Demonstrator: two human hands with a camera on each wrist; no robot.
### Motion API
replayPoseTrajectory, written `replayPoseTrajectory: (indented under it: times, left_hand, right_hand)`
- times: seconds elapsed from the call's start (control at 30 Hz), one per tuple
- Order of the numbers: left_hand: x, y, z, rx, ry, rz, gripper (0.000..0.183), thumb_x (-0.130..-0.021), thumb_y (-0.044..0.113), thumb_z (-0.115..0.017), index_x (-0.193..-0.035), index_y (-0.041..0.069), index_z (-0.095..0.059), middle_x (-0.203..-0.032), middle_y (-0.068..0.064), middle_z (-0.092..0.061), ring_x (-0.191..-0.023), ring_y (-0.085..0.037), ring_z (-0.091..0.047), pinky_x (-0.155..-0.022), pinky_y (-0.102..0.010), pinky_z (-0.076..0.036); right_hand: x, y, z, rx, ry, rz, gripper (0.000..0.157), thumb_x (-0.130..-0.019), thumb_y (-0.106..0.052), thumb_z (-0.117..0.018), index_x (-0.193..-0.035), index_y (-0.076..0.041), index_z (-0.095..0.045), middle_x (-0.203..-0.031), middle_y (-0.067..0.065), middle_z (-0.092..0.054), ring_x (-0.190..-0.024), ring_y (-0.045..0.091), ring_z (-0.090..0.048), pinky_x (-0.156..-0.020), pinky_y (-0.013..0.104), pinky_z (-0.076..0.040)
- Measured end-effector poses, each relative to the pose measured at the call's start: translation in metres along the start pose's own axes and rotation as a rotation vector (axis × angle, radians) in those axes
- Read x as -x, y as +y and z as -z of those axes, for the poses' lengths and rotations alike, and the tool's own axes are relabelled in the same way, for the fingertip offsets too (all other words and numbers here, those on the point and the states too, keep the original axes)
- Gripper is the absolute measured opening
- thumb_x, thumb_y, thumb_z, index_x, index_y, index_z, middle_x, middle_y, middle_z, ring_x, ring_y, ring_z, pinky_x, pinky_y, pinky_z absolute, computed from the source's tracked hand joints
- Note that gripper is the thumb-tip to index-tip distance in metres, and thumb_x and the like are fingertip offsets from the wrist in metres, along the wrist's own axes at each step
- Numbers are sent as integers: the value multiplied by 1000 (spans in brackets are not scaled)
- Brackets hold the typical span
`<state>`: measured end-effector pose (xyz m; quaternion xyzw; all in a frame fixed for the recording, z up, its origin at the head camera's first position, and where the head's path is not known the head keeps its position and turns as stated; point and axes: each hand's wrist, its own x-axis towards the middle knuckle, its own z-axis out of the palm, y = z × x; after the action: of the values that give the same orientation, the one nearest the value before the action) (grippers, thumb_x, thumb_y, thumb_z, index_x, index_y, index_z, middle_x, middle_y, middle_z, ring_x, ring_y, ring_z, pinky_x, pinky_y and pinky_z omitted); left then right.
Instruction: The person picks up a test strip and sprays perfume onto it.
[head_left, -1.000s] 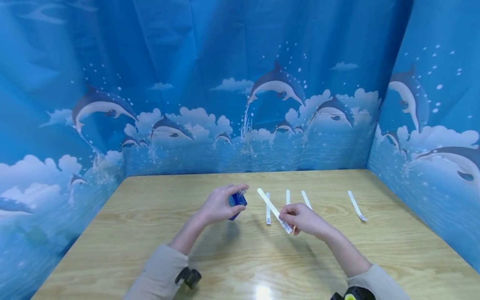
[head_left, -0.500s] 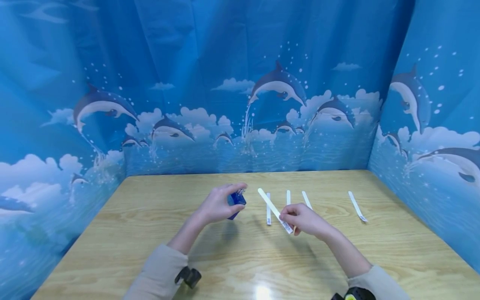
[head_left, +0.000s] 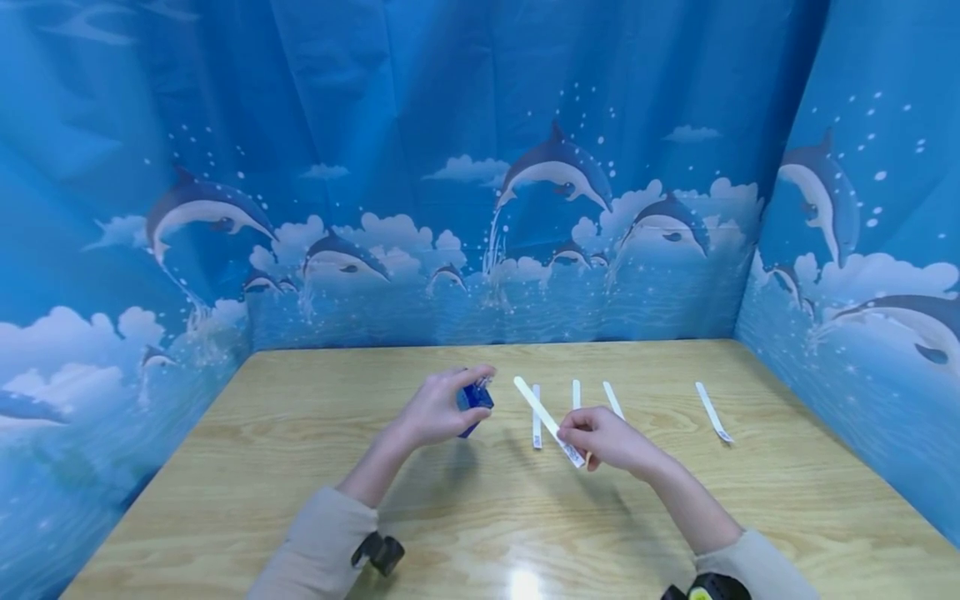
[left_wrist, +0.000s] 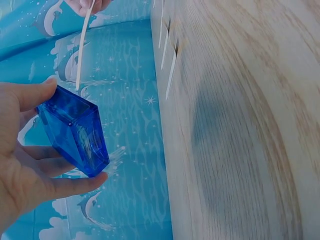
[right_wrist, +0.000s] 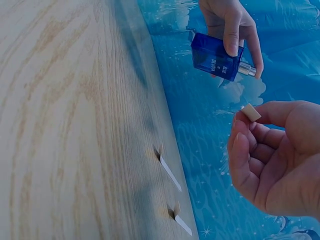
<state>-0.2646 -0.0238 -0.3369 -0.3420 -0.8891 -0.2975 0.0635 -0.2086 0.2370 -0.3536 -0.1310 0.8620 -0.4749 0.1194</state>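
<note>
A blue glass perfume bottle [head_left: 477, 397] is gripped by my left hand [head_left: 435, 410] above the table, tilted. In the right wrist view the forefinger lies on the silver spray nozzle [right_wrist: 246, 69], while the thumb is on the lettered side of the bottle [right_wrist: 215, 57]. Across from it my right hand [head_left: 609, 437] pinches a white paper test strip [head_left: 537, 407] near its printed end. The strip's far end slants up and left towards the bottle, with a gap between them. In the left wrist view the strip [left_wrist: 81, 55] appears just beyond the bottle [left_wrist: 75, 127].
Several more white test strips lie on the wooden table [head_left: 315, 467]: one strip [head_left: 537, 432] under the held one, two strips partly behind my right hand, and a bent strip [head_left: 712, 410] farther right. A blue dolphin curtain [head_left: 420, 167] hangs along the table's back and sides.
</note>
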Motion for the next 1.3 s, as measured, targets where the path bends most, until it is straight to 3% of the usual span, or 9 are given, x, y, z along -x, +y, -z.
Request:
replayPoseTrajectory:
  times: [0.47,0.83,1.3]
  left_hand:
    - [1,0,-3,-17,-1,-35,52,-80,19,-73,-129,15,-56,-116,-10,-61,-100,-26,-59,-81,-40,-50]
    - [2,-3,1,-8,-7,-30,53,-82,21,-71,-131,15,-53,-130,-5,-54,-115,-27,-53,-93,-42,-44]
    - [4,-7,1,28,-3,-18,55,-82,23,-72,-133,18,-52,-133,-4,-52,-119,-28,-49,-95,-45,-42]
  right_hand:
    - [3,-3,-1,-16,-15,8,21,-95,-15,-52,-95,4,-60,-68,3,-55,-59,14,-50,-51,29,-48]
    - [3,-1,1,-21,-4,18,21,-95,-15,-51,-92,5,-59,-63,1,-48,-59,13,-48,-51,29,-47]
    - [3,4,4,-31,6,13,23,-94,-16,-52,-92,6,-58,-63,1,-49,-59,14,-48,-51,29,-46]
